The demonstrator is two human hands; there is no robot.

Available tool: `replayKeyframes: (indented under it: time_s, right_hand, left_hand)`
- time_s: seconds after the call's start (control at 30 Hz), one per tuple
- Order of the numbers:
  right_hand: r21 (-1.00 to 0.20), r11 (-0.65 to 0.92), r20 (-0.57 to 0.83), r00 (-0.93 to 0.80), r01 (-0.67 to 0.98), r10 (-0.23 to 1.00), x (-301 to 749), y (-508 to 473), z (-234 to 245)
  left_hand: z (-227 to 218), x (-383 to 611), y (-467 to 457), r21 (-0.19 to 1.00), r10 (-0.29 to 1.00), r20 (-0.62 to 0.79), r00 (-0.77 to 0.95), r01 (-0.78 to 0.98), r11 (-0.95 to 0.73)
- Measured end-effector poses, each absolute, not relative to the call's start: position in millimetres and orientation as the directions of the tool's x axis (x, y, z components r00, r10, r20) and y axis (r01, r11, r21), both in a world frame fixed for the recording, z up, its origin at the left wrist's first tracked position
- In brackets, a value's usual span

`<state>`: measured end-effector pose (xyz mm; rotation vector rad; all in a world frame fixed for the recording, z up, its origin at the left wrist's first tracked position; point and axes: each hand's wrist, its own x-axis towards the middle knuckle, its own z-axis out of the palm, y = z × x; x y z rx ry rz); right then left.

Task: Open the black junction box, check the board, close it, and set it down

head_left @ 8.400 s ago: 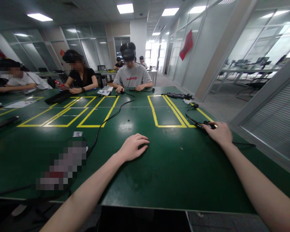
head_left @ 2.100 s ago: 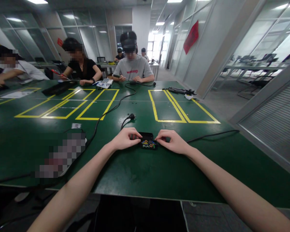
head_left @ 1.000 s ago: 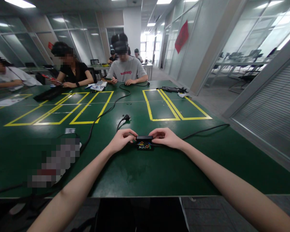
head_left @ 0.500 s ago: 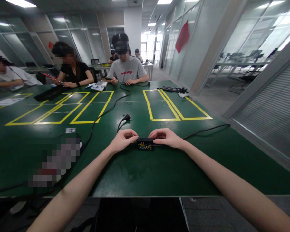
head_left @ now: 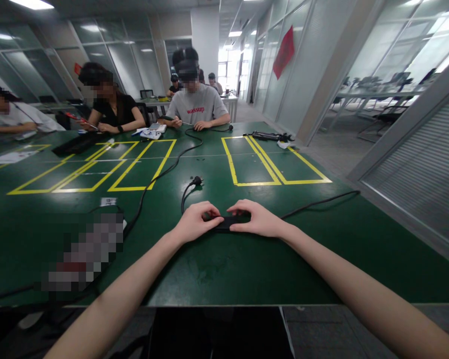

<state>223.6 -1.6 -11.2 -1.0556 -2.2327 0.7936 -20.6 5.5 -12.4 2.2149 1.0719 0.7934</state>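
A black power adapter [head_left: 224,224] lies flat on the green table in front of me, its case closed over the circuit board. My left hand [head_left: 199,220] grips its left end, thumb pressed on the top near the front edge. From the other side my right hand [head_left: 257,218] curls around the right end, with the thumb along the front and the forefinger arched behind. Both hands cover the adapter's ends. A black cord with a plug [head_left: 197,181] bends away behind my left hand, and another black cable [head_left: 318,202] runs off to the right.
A blurred power strip [head_left: 92,249] lies at the left with a long black cord [head_left: 160,174] crossing the table. Yellow tape rectangles [head_left: 247,185] mark the surface. Across sits a person in a grey shirt [head_left: 196,107]; others sit at left. A black tool-like object [head_left: 271,136] lies far right.
The adapter's upper case half has come down over the base, hiding the circuit board seen before. Both hands have drawn slightly inward over the case.
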Motion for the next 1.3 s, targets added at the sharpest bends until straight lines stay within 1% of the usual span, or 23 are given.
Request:
replayKeyframes:
  time_s: [0.1, 0.17, 0.23, 0.3, 0.4, 0.47, 0.53, 0.6, 0.7, 0.77, 0.87, 0.97, 1.03, 1.13, 1.23, 1.3]
  right_hand:
    - [-0.662, 0.526, 0.190, -0.561, 0.533, 0.806, 222.6, -1.5, -10.0]
    - [-0.654, 0.551, 0.197, -0.587, 0.518, 0.785, 222.0, -1.8, -10.1]
    - [-0.631, 0.615, 0.262, -0.616, 0.473, 0.743, 220.6, -2.8, -10.8]
    - [-0.577, 0.690, 0.353, -0.629, 0.436, 0.693, 218.4, -4.2, -12.0]
    - [-0.474, 0.757, 0.449, -0.616, 0.449, 0.647, 214.0, -6.9, -13.1]
    - [-0.434, 0.768, 0.465, -0.614, 0.471, 0.638, 211.8, -8.6, -12.6]
    - [-0.424, 0.757, 0.435, -0.621, 0.497, 0.652, 210.7, -10.2, -11.0]
    - [-0.401, 0.724, 0.352, -0.635, 0.561, 0.688, 210.5, -11.7, -8.4]
    - [-0.309, 0.654, 0.195, -0.627, 0.691, 0.755, 209.5, -13.7, -4.8]
    - [-0.257, 0.625, 0.130, -0.615, 0.737, 0.778, 207.7, -14.6, -3.6]
    - [-0.160, 0.607, 0.135, -0.591, 0.779, 0.795, 203.6, -15.1, -3.9]
    - [-0.056, 0.565, 0.181, -0.548, 0.823, 0.817, 199.6, -15.1, -6.1]
    - [-0.047, 0.525, 0.180, -0.510, 0.850, 0.841, 197.9, -14.7, -7.6]
    - [-0.074, 0.430, 0.146, -0.417, 0.900, 0.897, 196.8, -13.6, -8.3]
    - [-0.096, 0.331, 0.107, -0.321, 0.939, 0.941, 196.7, -11.2, -7.5]
    - [-0.123, 0.301, 0.082, -0.292, 0.946, 0.953, 197.0, -9.2, -7.8]
  left_hand:
    - [-13.3, -12.4, 2.1, 0.585, 0.808, 0.253, 0.533, 0.581, -0.566]
    - [-12.3, -6.6, -0.5, 0.515, 0.806, 0.232, 0.544, 0.635, -0.576]
    - [-9.4, -2.1, -3.1, 0.452, 0.814, 0.209, 0.542, 0.685, -0.572]
    - [-5.4, 0.6, -5.4, 0.400, 0.836, 0.172, 0.521, 0.739, -0.542]
    - [-0.7, 1.8, -7.4, 0.357, 0.870, 0.115, 0.478, 0.798, -0.486]
    - [-0.2, 1.7, -7.4, 0.348, 0.882, 0.102, 0.461, 0.814, -0.466]
    - [-1.5, 1.5, -6.6, 0.338, 0.885, 0.109, 0.452, 0.821, -0.461]
    - [-3.3, 1.4, -5.6, 0.323, 0.880, 0.129, 0.456, 0.820, -0.472]
    - [-5.1, 1.1, -4.2, 0.305, 0.872, 0.148, 0.466, 0.817, -0.488]
    - [-5.6, 0.5, -3.3, 0.298, 0.872, 0.142, 0.469, 0.819, -0.490]
    - [-6.7, -0.9, -2.8, 0.292, 0.856, 0.186, 0.482, 0.805, -0.517]
    - [-8.7, -2.5, -4.7, 0.275, 0.776, 0.315, 0.547, 0.730, -0.626]
    - [-10.7, -2.9, -6.9, 0.225, 0.688, 0.374, 0.622, 0.659, -0.718]
    - [-14.2, -2.4, -8.7, 0.128, 0.597, 0.386, 0.703, 0.600, -0.790]
    - [-17.1, -1.9, -6.6, 0.048, 0.598, 0.367, 0.713, 0.628, -0.777]
    - [-18.1, -2.1, -4.3, 0.011, 0.604, 0.355, 0.714, 0.642, -0.766]
